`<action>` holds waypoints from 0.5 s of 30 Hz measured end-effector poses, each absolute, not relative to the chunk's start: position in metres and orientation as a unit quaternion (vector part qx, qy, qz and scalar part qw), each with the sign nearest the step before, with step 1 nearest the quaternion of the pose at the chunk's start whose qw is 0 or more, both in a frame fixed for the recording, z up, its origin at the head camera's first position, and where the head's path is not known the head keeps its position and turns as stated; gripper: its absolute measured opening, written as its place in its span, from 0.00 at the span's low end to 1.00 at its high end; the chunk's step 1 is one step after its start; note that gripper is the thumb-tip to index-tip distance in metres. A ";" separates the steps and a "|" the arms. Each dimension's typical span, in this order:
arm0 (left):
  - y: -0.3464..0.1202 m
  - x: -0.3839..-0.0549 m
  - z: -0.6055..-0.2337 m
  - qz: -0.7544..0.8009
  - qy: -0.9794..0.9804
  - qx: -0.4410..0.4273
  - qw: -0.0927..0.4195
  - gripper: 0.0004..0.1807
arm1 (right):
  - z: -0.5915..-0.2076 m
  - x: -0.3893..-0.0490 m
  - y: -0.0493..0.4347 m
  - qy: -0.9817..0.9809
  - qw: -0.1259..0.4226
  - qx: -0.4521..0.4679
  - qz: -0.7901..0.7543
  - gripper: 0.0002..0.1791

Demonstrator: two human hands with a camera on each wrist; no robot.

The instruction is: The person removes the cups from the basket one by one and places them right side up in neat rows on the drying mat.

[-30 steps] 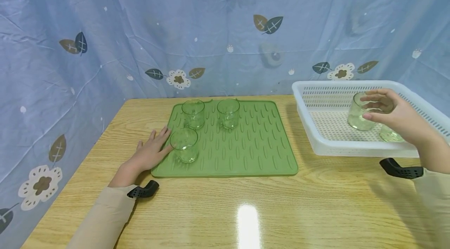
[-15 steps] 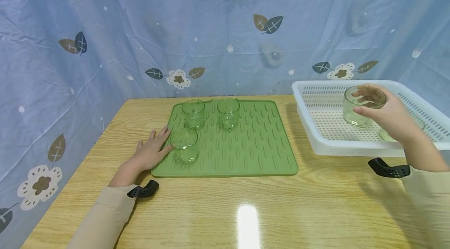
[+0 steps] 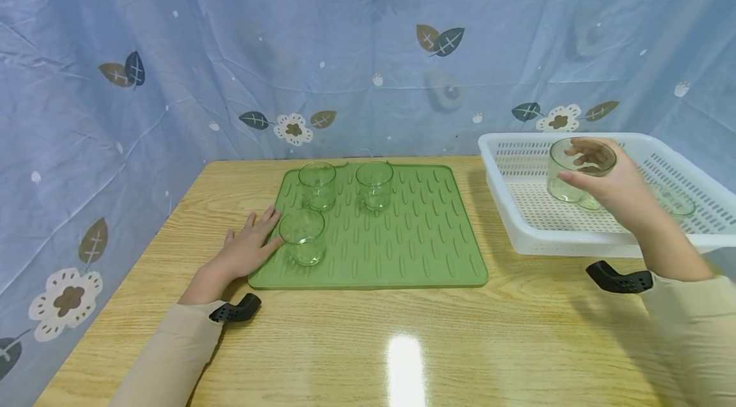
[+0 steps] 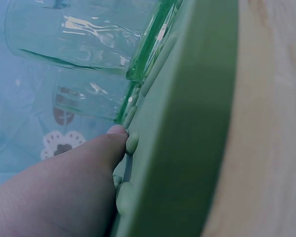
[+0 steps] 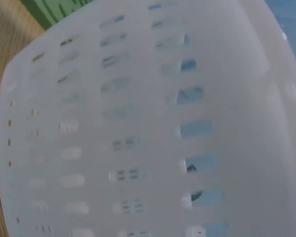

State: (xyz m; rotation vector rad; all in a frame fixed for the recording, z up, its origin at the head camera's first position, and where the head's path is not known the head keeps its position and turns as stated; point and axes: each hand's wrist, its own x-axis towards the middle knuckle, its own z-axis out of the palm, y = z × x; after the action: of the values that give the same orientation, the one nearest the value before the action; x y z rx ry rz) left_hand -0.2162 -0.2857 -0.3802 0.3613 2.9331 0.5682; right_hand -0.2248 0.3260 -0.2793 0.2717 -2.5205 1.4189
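My right hand (image 3: 620, 193) grips a clear, green-tinted drinking glass (image 3: 559, 178) by its side, thumb in front and fingers behind. The glass is upright over the white plastic basket (image 3: 592, 242). Spread flat, my left hand (image 3: 244, 252) rests at the left edge of a green ridged drying mat (image 3: 402, 247). In the left wrist view its thumb (image 4: 84, 163) touches the mat's rim. Three similar glasses stand on the mat: a front glass (image 3: 303, 241), a back-left glass (image 3: 317, 188) and a back-right glass (image 3: 375, 188).
Inside the basket, another glass (image 3: 675, 200) shows partly behind my right wrist. The slotted basket wall (image 5: 153, 133) fills most of the right wrist view. A wooden table (image 3: 345, 337) lies beneath everything, and a blue patterned curtain (image 3: 356, 30) hangs behind.
My right hand has lifted the glass a little and moved it left within the basket area, revealing more of the glass behind the wrist. My left hand stays in place.
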 end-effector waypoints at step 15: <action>-0.284 -0.215 -0.379 0.183 0.974 0.119 0.062 0.42 | -0.276 -0.226 0.301 -0.761 0.084 0.151 0.626 0.27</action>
State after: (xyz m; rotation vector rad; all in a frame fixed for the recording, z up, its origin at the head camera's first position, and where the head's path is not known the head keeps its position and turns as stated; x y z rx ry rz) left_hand -0.2150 -0.2844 -0.3792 0.3595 2.9437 0.5538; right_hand -0.2259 0.3008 -0.2757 0.4502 -2.2695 1.8676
